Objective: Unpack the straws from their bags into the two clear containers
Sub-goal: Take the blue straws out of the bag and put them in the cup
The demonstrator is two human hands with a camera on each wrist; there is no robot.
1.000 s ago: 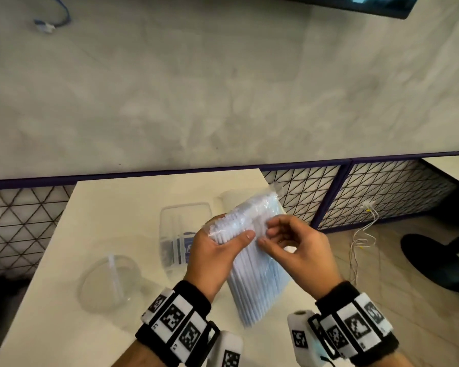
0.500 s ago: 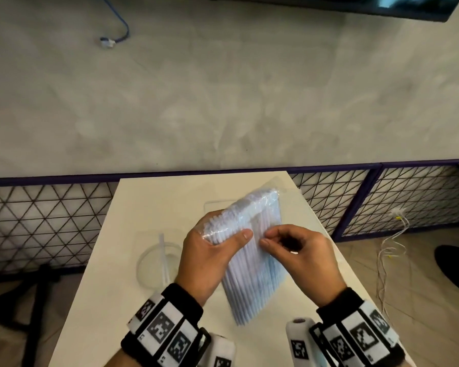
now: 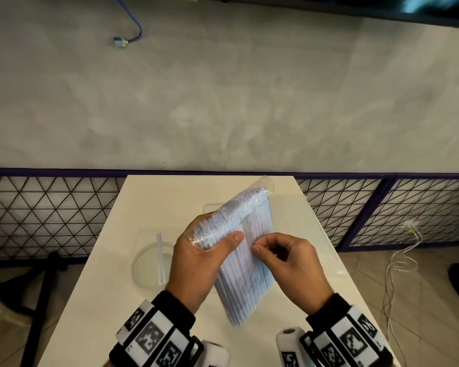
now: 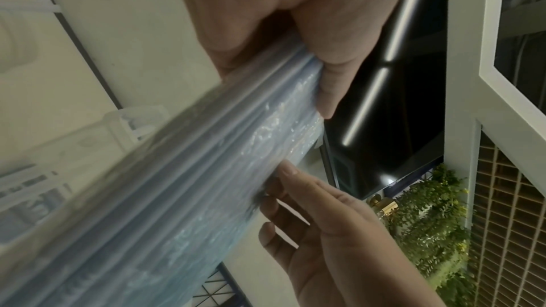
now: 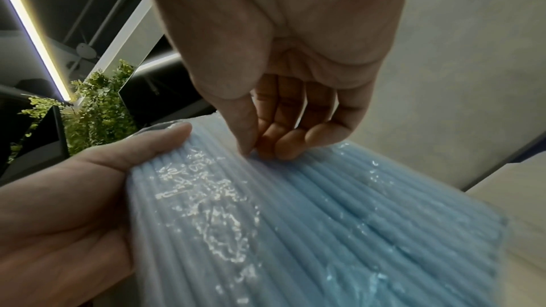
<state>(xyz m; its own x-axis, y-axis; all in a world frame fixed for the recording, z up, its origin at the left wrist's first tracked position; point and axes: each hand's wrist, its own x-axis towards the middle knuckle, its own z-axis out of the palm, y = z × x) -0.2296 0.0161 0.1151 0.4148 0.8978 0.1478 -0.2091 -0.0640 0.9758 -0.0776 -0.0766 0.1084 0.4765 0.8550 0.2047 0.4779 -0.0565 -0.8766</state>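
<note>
A clear plastic bag of light blue straws (image 3: 245, 263) is held tilted above the white table (image 3: 96, 308). My left hand (image 3: 217, 233) grips the bag's upper left part, thumb across the front. My right hand (image 3: 257, 247) pinches the plastic film at the middle of the bag's face with thumb and fingertips (image 5: 251, 151). The bag (image 5: 295, 218) looks sealed, and its far end (image 3: 265, 181) sticks up. A round clear container (image 3: 146, 274) lies left of my hands with one straw (image 3: 159, 258) in it. A second clear container (image 3: 210, 207) is mostly hidden behind the bag.
The table is narrow, with its edges close on both sides. A black mesh fence (image 3: 43, 213) with a purple rail runs behind it below a grey wall. White cables (image 3: 400, 260) trail on the tiled floor to the right.
The view has swung so that the table sits in the middle. Both hands keep the bag in much the same pose. The right thumb and fingers have closed onto the film.
</note>
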